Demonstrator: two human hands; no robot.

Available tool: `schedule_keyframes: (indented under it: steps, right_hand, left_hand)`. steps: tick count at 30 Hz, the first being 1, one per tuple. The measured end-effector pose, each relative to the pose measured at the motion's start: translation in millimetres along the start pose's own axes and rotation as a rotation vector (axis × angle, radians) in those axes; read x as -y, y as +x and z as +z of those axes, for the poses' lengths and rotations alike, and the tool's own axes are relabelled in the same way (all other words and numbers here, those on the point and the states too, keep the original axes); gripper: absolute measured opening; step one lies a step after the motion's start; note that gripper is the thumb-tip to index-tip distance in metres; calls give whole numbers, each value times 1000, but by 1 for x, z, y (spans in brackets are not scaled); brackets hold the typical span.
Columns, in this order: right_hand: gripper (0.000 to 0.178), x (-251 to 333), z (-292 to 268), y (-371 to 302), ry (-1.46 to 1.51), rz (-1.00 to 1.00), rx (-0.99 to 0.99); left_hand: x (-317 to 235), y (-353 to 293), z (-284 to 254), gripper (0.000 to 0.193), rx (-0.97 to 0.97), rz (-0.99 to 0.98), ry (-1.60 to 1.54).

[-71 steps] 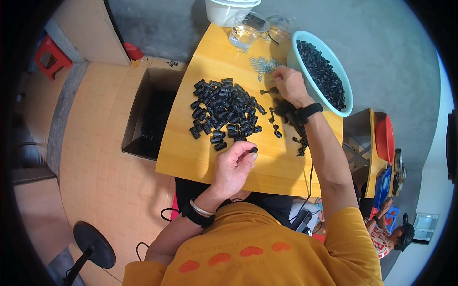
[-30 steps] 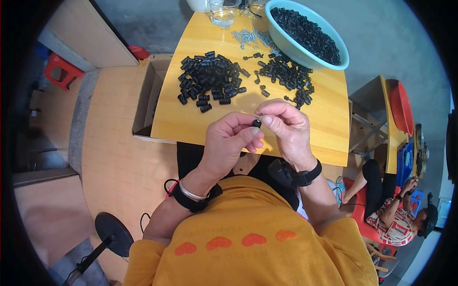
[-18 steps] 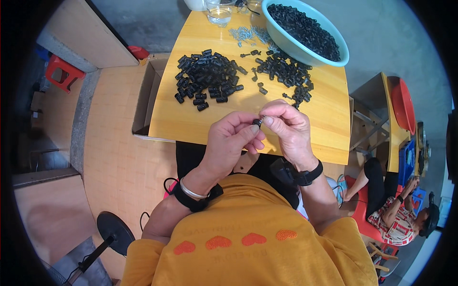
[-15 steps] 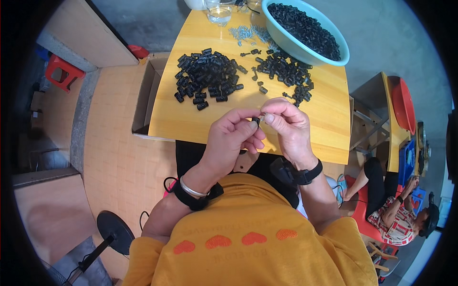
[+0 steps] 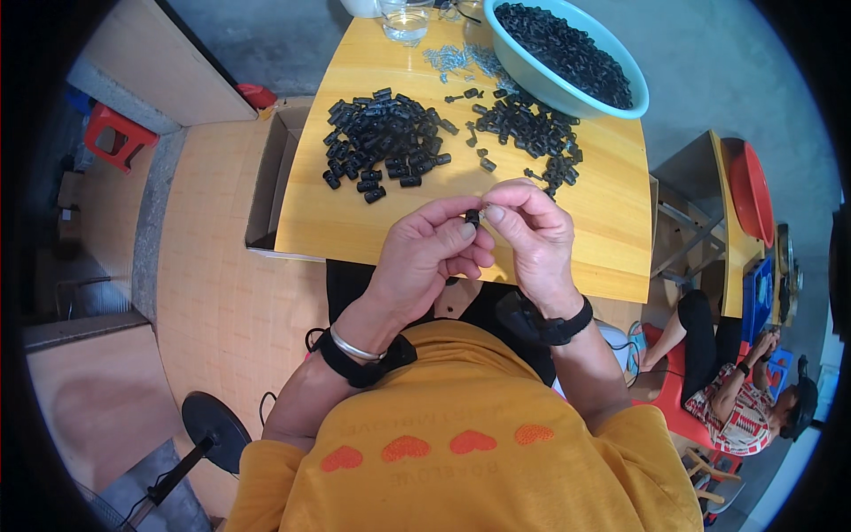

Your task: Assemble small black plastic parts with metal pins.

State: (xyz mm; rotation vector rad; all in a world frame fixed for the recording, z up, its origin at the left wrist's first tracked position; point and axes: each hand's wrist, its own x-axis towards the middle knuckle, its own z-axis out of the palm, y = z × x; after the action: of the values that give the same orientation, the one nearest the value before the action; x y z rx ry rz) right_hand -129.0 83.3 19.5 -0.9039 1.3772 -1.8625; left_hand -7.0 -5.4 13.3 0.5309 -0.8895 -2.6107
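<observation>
Item: one black piece point(image 5: 472, 216), small, short and roughly cylindrical, smooth and dark; its finer detail is being hidden by the fingertips. Location: it is being held up in front of the torso, above the near edge of the yellow wooden table point(image 5: 346, 226).

Grip, left: the black piece is being pinched between thumb and forefinger of the left hand point(image 5: 417, 257), the other fingers being curled loosely beneath.

Grip, right: thumb and forefinger of the right hand point(image 5: 536, 239) are being pressed nearly together on a tiny silvery bit point(image 5: 484, 214), which is being held right beside the black piece; whether the two are touching cannot be told.

Surroundings: black cylinders point(image 5: 383, 133) are being kept in a pile at left, smaller black parts point(image 5: 532, 124) in a heap at right, silvery pieces point(image 5: 450, 60) beyond, near a pale blue basin point(image 5: 519, 75).
</observation>
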Motion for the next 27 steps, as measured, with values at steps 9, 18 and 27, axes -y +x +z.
schedule_keyframes:
  steps: [9,18,27]
  right_hand:
    - [10,-1,4,-1,-60,-56,1]
    - [8,-1,0,1,-186,-130,76]
    - [10,3,-7,-4,-541,-303,191]
  left_hand:
    - [5,-3,1,24,-47,122,236]
    - [6,-2,-2,19,-22,233,390]
    - [5,-3,-6,17,10,115,329]
